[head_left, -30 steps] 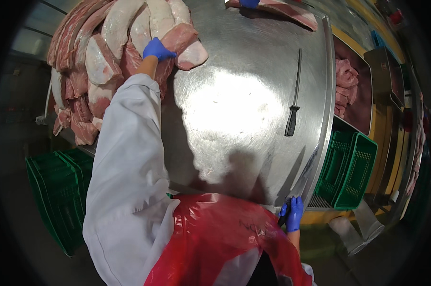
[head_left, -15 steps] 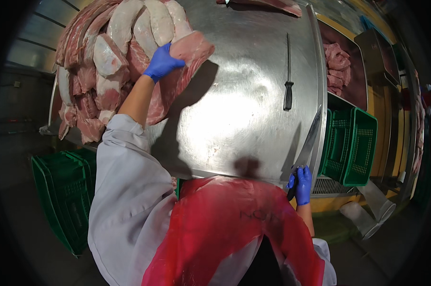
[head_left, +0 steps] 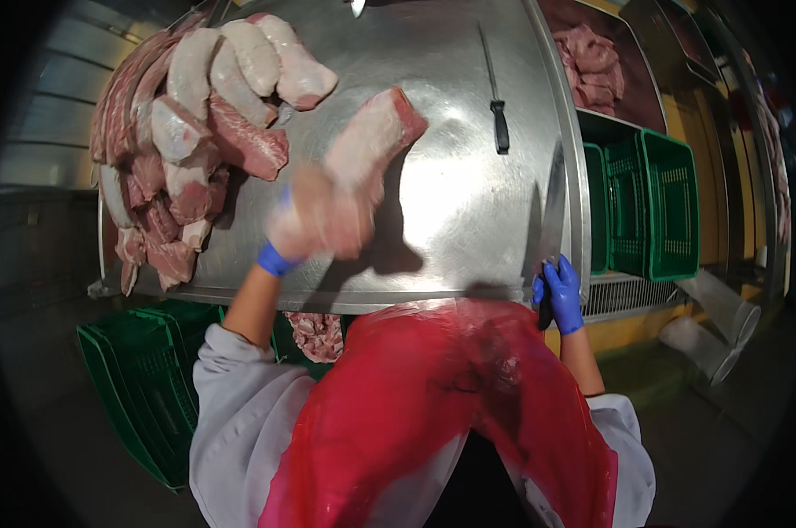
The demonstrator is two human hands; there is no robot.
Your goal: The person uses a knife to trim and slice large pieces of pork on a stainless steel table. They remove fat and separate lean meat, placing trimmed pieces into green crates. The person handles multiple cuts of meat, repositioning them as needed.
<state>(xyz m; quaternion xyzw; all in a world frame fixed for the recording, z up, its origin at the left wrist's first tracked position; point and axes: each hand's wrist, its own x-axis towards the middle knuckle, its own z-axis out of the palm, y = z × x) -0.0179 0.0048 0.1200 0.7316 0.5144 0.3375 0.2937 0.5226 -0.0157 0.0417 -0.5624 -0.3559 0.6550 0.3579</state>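
On the steel worktop (head_left: 451, 202), head view: we see a smooth, brushed-metal surface, glossy with reflected light, its edges bowed by the lens. Our left hand (head_left: 279, 255), in a blue glove, is mostly hidden behind the long cut of meat (head_left: 354, 172) it grips; the fingers close around the blurred near end, while the pale, fatty length rises toward the middle of the worktop, its pink end lifted. Along the left edge and far left corner lies a pile of meat cuts (head_left: 195, 132), rounded slabs with white fat and red lean, crowding that side. Our right hand (head_left: 558, 295), also gloved blue, is wrapped tight around the dark handle of a knife (head_left: 552, 216) at the near right corner, the flat blade lying along the right edge. A slim sharpening steel (head_left: 495, 88) with a black handle rests near the far right edge. Between meat and knife the middle of the worktop shows bare metal. Green slatted plastic crates (head_left: 649, 207) stand beyond the right edge, another green crate (head_left: 147, 378) below the near left corner. A red apron (head_left: 433, 405) covers our front.
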